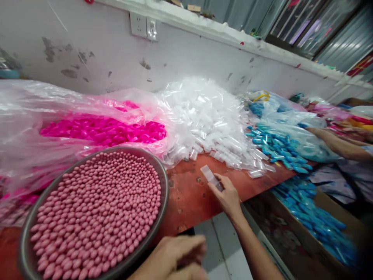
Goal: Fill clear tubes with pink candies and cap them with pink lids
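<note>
My right hand (229, 196) is closed on a small clear plastic box (210, 175), which sticks up past the fingers over the red table. Low in the view, my left hand (180, 256) is blurred. Its fingers and thumb look apart, and nothing shows between them. Left of that hand stands a wide metal bowl (166, 190) full of small pink oval beads (99, 210). Beyond my right hand spreads a large heap of clear plastic boxes (210, 120), some loose at its near edge.
Bright pink pieces (107, 130) lie in a clear bag at the left. Blue pieces (279, 149) lie right of the heap, and more fill a cardboard box (268, 225) below the table edge. A co-worker's arm (335, 142) reaches in. The wall (110, 50) is behind.
</note>
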Action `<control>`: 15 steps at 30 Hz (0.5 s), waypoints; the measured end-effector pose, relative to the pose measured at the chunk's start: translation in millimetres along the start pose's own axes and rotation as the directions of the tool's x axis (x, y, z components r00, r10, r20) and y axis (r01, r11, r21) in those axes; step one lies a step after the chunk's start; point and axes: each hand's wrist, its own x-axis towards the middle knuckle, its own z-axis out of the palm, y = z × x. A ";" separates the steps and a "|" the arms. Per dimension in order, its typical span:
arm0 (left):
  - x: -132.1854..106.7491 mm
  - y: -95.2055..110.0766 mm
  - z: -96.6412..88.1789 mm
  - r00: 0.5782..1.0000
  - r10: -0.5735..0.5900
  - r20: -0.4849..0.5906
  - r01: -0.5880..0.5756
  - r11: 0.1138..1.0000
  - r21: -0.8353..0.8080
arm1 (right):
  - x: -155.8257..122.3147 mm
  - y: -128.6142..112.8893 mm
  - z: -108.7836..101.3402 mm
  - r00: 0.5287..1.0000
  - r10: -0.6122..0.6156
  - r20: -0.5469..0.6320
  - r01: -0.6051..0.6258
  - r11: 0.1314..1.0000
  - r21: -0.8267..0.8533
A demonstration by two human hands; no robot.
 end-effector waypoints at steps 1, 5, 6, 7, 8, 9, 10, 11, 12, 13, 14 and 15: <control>11.8 -5.9 5.7 1.000 -0.011 0.029 0.013 0.997 -0.079 | -18.1 -5.2 -7.1 0.999 -0.051 0.002 0.051 0.994 0.097; 48.3 -32.8 16.4 0.988 0.078 -0.131 -0.126 0.902 -0.412 | -89.0 -33.2 -22.8 0.979 -0.187 0.082 0.144 0.916 0.374; 52.0 -39.2 17.5 0.981 0.108 -0.162 -0.170 0.881 -0.442 | -103.4 -39.9 -22.4 0.976 -0.184 0.116 0.122 0.904 0.410; 53.3 -44.8 18.6 0.971 0.136 -0.196 -0.213 0.865 -0.454 | -115.7 -45.9 -20.2 0.976 -0.163 0.146 0.081 0.888 0.453; 52.3 -49.6 20.0 0.963 0.154 -0.221 -0.243 0.853 -0.462 | -125.9 -51.3 -16.5 0.976 -0.124 0.177 0.017 0.862 0.507; 49.7 -53.3 21.7 0.958 0.163 -0.235 -0.258 0.846 -0.467 | -133.9 -56.1 -11.9 0.976 -0.070 0.206 -0.061 0.820 0.569; 46.0 -55.9 23.7 0.955 0.167 -0.245 -0.268 0.840 -0.473 | -139.9 -60.4 -6.7 0.972 -0.007 0.236 -0.147 0.764 0.628; 41.7 -57.3 25.8 0.955 0.167 -0.247 -0.270 0.834 -0.481 | -144.5 -64.1 -1.5 0.961 0.055 0.272 -0.232 0.698 0.678; 37.4 -57.8 27.9 0.955 0.167 -0.246 -0.271 0.829 -0.489 | -148.1 -67.2 3.3 0.942 0.108 0.317 -0.313 0.624 0.717; 33.5 -57.4 29.7 0.957 0.167 -0.239 -0.268 0.827 -0.494 | -151.5 -69.6 7.2 0.917 0.149 0.370 -0.389 0.545 0.743; 30.2 -56.3 31.3 0.959 0.163 -0.232 -0.262 0.826 -0.499 | -155.5 -71.1 10.2 0.888 0.182 0.423 -0.457 0.465 0.759; 27.8 -54.8 32.5 0.957 0.154 -0.245 -0.264 0.816 -0.515 | -160.5 -71.7 12.2 0.854 0.209 0.477 -0.520 0.381 0.764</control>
